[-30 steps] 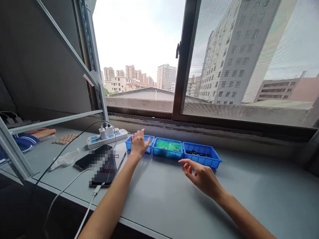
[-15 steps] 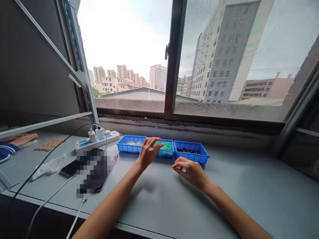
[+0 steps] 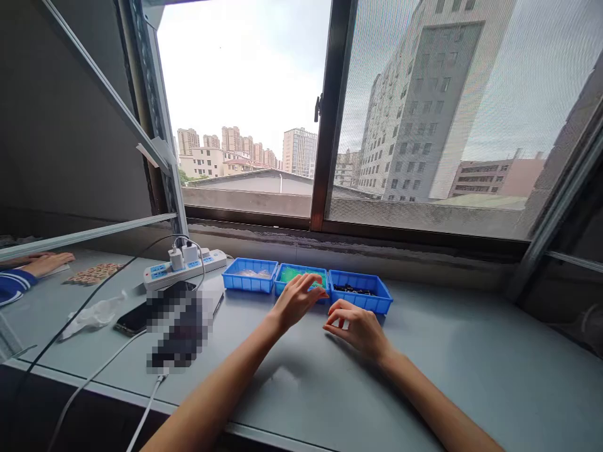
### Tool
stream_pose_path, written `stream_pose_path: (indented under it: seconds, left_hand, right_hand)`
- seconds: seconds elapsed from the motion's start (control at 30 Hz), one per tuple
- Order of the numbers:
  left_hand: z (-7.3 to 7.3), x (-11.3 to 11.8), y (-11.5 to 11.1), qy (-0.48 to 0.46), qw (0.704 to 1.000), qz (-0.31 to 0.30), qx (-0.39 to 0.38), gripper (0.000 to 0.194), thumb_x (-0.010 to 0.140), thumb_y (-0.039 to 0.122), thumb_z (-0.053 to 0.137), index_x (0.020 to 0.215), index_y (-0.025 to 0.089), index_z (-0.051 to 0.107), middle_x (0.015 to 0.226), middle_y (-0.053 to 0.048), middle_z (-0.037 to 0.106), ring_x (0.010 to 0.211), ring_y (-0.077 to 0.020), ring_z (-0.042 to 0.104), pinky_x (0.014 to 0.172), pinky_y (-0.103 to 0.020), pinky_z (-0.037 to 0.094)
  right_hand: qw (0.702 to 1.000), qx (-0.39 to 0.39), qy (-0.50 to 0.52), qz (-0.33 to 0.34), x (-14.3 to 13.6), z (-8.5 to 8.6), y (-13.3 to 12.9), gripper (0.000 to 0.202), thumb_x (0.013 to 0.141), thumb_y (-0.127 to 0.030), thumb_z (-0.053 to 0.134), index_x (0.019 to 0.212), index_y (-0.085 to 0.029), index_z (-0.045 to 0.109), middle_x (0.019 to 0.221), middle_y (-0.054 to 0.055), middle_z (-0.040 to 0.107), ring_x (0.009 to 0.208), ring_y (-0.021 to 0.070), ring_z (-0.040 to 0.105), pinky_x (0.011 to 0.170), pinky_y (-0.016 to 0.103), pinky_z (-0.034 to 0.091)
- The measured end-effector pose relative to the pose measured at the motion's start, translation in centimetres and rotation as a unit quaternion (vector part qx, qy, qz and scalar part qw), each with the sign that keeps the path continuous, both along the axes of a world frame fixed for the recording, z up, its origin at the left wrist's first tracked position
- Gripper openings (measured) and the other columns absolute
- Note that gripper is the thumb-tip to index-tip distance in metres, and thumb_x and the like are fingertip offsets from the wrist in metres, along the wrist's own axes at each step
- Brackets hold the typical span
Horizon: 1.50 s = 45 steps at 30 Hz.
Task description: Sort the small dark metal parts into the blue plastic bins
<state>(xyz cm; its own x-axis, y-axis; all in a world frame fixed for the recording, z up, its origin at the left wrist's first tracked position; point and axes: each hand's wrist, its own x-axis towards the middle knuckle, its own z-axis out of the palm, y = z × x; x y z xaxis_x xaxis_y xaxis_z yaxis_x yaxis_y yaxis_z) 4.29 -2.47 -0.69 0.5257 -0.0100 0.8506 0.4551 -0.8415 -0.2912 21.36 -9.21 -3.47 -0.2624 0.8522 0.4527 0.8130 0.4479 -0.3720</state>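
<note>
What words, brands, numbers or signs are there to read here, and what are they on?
None can be read for certain.
Power strip: small marks on its blue panels, too small to read.
Phone: partly pixelated, no text legible.
Left bin, middle bin, right bin: no lettering I can make out.
Buildings outside: no readable sign.

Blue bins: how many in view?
3, in one row along the back of the table: left bin, middle bin, partly covered by the left hand, and right bin, beyond the right hand.
</note>
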Motion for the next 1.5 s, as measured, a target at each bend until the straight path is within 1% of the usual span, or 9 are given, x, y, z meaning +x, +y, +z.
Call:
stream_pose_path:
  seconds: [0.17, 0.3, 0.5, 0.67, 0.9, 1.07, 1.2, 1.33, 1.5]
  left_hand:
    - [0.3, -0.7, 0.4, -0.057, 0.998, 0.018, -0.003, 0.023, 0.088, 0.01, 0.044, 0.095, 0.022, 0.062, 0.091, -0.003, 0.058, 0.072, -0.0106, 0.054, 0.065, -0.022, 0.045]
    - [0.5, -0.8, 0.6, -0.034, 0.999, 0.01, 0.014, 0.015, 0.088, 0.02, 0.05, 0.082, 0.02, 0.064, 0.091, -0.003, 0.057, 0.074, -0.0107, 0.056, 0.065, -0.021, 0.046]
    - [1.4, -1.6, 0.8, -0.085, 0.995, 0.045, -0.022, 0.033, 0.085, 0.036, 0.054, 0.059, 0.016, 0.057, 0.089, -0.004, 0.056, 0.068, -0.0099, 0.055, 0.062, -0.022, 0.047]
    - [1.4, -2.1, 1.1, -0.054, 0.996, 0.066, -0.033, 0.033, 0.088, 0.037, 0.047, 0.066, 0.017, 0.059, 0.089, -0.005, 0.056, 0.068, -0.0102, 0.056, 0.061, -0.022, 0.047]
    - [1.3, -2.4, 1.3, -0.017, 0.995, 0.085, -0.056, 0.034, 0.09, 0.034, 0.044, 0.067, 0.016, 0.06, 0.088, -0.005, 0.056, 0.067, -0.0102, 0.056, 0.062, -0.022, 0.047]
    - [1.0, -2.9, 1.7, -0.03, 0.99, 0.091, -0.103, 0.038, 0.089, 0.033, 0.044, 0.058, 0.015, 0.057, 0.077, -0.002, 0.053, 0.059, -0.008, 0.051, 0.056, -0.02, 0.043]
    - [0.2, -1.8, 1.2, 0.005, 0.987, 0.087, -0.136, 0.036, 0.09, 0.032, 0.044, 0.062, 0.015, 0.058, 0.075, -0.001, 0.052, 0.059, -0.0079, 0.05, 0.055, -0.019, 0.043]
    - [-0.2, 0.4, -0.3, 0.1, 0.984, 0.061, -0.137, 0.026, 0.091, 0.027, 0.043, 0.077, 0.017, 0.063, 0.08, -0.001, 0.054, 0.06, -0.0072, 0.051, 0.052, -0.017, 0.042]
    - [-0.6, 1.7, -1.5, 0.151, 0.976, 0.04, -0.151, 0.019, 0.09, 0.02, 0.046, 0.088, 0.02, 0.065, 0.086, -0.001, 0.055, 0.066, -0.0078, 0.056, 0.055, -0.017, 0.044]
  right_hand:
    - [1.0, -0.004, -0.002, 0.007, -0.4, -0.2, 0.0, 0.011, 0.08, -0.026, 0.06, 0.074, -0.022, 0.068, 0.085, -0.001, 0.066, 0.059, 0.0095, 0.06, 0.058, 0.021, 0.042]
    - [1.0, 0.001, -0.006, 0.009, -0.5, -0.1, -0.1, 0.017, 0.084, -0.025, 0.052, 0.082, -0.024, 0.069, 0.089, 0.0, 0.066, 0.062, 0.0109, 0.06, 0.059, 0.023, 0.042]
    - [0.999, -0.035, 0.01, 0.015, -0.7, -0.2, -0.3, 0.017, 0.083, -0.023, 0.053, 0.081, -0.024, 0.07, 0.09, 0.0, 0.065, 0.067, 0.0115, 0.061, 0.062, 0.023, 0.044]
    - [0.999, -0.04, 0.022, 0.005, -0.7, -0.1, -0.1, 0.012, 0.077, -0.022, 0.058, 0.075, -0.024, 0.07, 0.091, -0.001, 0.064, 0.062, 0.0097, 0.061, 0.061, 0.023, 0.044]
    - [0.998, -0.042, 0.001, -0.042, -0.7, 0.5, -0.3, 0.014, 0.078, -0.031, 0.059, 0.07, -0.024, 0.068, 0.089, -0.002, 0.065, 0.059, 0.0099, 0.058, 0.057, 0.024, 0.039]
    - [0.988, -0.052, -0.019, -0.143, -0.2, 0.9, -0.3, 0.022, 0.082, -0.036, 0.052, 0.071, -0.024, 0.067, 0.077, -0.001, 0.068, 0.067, 0.0159, 0.061, 0.053, 0.025, 0.034]
    - [0.981, -0.079, -0.003, -0.18, 0.2, 1.1, -0.2, 0.021, 0.084, -0.034, 0.05, 0.077, -0.026, 0.068, 0.085, -0.001, 0.07, 0.08, 0.0193, 0.063, 0.059, 0.026, 0.037]
    - [0.98, -0.093, -0.002, -0.175, -0.1, 1.0, -0.2, 0.019, 0.084, -0.03, 0.05, 0.082, -0.027, 0.069, 0.091, -0.001, 0.07, 0.086, 0.0203, 0.063, 0.06, 0.026, 0.038]
    - [0.986, -0.082, 0.013, -0.142, -0.3, 0.9, -0.2, 0.02, 0.081, -0.029, 0.052, 0.077, -0.028, 0.071, 0.09, -0.002, 0.068, 0.071, 0.0159, 0.063, 0.057, 0.025, 0.037]
